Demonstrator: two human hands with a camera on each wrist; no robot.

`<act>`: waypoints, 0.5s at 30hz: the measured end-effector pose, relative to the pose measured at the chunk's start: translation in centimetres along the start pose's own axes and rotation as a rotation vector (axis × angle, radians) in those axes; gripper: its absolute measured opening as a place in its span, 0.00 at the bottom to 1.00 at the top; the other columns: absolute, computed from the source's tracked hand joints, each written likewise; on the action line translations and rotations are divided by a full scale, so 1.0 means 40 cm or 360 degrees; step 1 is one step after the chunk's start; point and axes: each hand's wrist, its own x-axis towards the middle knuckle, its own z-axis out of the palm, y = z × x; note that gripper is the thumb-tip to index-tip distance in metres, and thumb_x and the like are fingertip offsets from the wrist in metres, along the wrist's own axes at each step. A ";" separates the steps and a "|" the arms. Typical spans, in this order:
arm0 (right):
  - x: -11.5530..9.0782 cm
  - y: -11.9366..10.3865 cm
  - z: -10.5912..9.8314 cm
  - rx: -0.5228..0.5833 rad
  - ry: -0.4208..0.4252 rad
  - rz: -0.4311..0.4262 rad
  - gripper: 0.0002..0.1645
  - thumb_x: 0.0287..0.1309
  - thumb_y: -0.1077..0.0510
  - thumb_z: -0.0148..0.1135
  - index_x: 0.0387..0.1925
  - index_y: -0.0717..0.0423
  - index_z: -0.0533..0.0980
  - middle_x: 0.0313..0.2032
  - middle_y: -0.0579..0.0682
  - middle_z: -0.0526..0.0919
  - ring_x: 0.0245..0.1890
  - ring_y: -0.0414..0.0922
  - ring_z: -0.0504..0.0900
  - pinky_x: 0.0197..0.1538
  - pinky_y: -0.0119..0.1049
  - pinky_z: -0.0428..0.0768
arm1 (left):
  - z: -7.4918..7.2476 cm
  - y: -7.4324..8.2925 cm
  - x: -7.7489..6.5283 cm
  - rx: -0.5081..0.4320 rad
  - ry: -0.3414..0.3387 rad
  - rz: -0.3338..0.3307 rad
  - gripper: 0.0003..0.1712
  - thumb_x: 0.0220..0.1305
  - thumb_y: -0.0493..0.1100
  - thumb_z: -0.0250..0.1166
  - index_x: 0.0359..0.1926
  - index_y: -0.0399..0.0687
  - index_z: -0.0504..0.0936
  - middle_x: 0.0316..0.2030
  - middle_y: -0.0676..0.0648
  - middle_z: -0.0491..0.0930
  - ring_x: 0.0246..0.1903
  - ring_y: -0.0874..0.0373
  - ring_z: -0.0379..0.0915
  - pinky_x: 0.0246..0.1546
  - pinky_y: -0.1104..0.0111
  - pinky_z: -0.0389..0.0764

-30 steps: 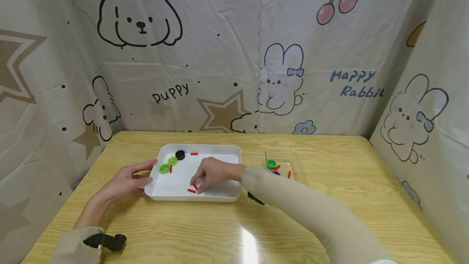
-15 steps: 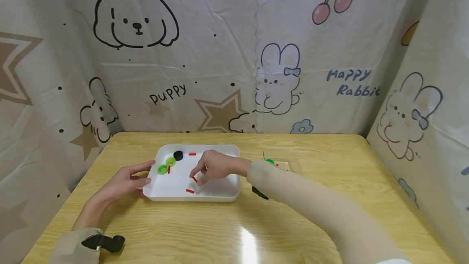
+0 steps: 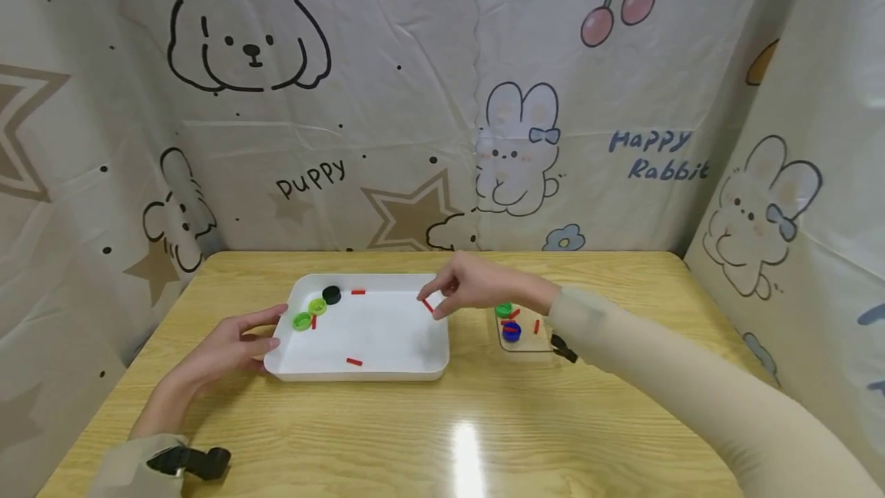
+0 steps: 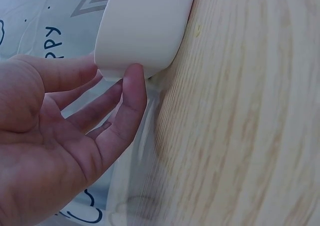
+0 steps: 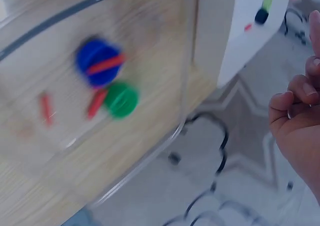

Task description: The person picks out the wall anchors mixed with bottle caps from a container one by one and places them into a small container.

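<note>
My left hand (image 3: 235,344) holds the left end of a white tray (image 3: 394,344), its fingertips against the outer wall in the left wrist view. Between thumb and index finger, my right hand (image 3: 470,283) pinches a short red stick (image 3: 427,305) above the tray's right end. Inside the tray lie a black cap (image 3: 331,295), two light green caps (image 3: 302,321) and several other red sticks (image 3: 354,362). A clear plastic box (image 3: 532,344) stands right of the tray, under my right forearm. It contains a blue cap (image 5: 99,63), a green cap (image 5: 121,100) and several red sticks (image 5: 46,108).
Tray and box stand on a wood-grain table (image 3: 346,436). A printed curtain (image 3: 408,98) hangs behind the table and along both sides. The black strap (image 3: 190,461) of a wrist camera is on my left sleeve.
My right hand has lifted one red stick from the front middle of the tray and moved it right and back. The left hand stays at the tray's left end.
</note>
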 end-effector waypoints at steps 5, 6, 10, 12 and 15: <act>-0.110 0.044 -0.052 0.0102 0.0132 0.0083 0.10 0.52 0.56 0.71 0.38 0.47 0.85 0.13 0.45 0.66 0.15 0.40 0.56 0.23 0.31 0.63 | 0.002 0.001 -0.001 0.0004 -0.0001 -0.0004 0.38 0.65 0.40 0.62 0.72 0.46 0.56 0.71 0.35 0.48 0.53 0.40 0.67 0.37 0.56 0.82; -0.132 0.054 -0.060 0.0115 0.0156 0.0107 0.09 0.52 0.57 0.71 0.38 0.47 0.85 0.13 0.46 0.67 0.15 0.40 0.56 0.23 0.31 0.63 | 0.003 0.002 -0.001 0.0004 -0.0001 -0.0005 0.38 0.65 0.40 0.62 0.72 0.46 0.56 0.71 0.35 0.48 0.53 0.40 0.67 0.37 0.56 0.82; -0.209 0.093 -0.081 0.0084 0.0256 0.0212 0.16 0.52 0.54 0.71 0.45 0.44 0.84 0.13 0.45 0.65 0.16 0.40 0.57 0.22 0.31 0.62 | 0.004 0.004 -0.001 0.0015 0.0001 -0.0010 0.38 0.65 0.40 0.62 0.72 0.46 0.56 0.71 0.34 0.48 0.54 0.39 0.66 0.37 0.56 0.82; -0.240 0.111 -0.084 0.0059 0.0292 0.0264 0.18 0.51 0.52 0.72 0.46 0.44 0.83 0.13 0.44 0.61 0.16 0.40 0.57 0.22 0.31 0.61 | 0.003 0.004 -0.002 0.0009 -0.0006 -0.0004 0.38 0.65 0.40 0.62 0.72 0.45 0.56 0.71 0.34 0.48 0.54 0.39 0.66 0.37 0.56 0.82; -0.275 0.133 -0.082 0.0041 0.0322 0.0306 0.18 0.51 0.52 0.72 0.47 0.43 0.83 0.13 0.44 0.60 0.16 0.40 0.56 0.22 0.32 0.61 | 0.004 0.004 -0.002 0.0005 -0.0013 0.0002 0.38 0.65 0.39 0.62 0.72 0.45 0.56 0.71 0.34 0.47 0.54 0.38 0.65 0.37 0.56 0.82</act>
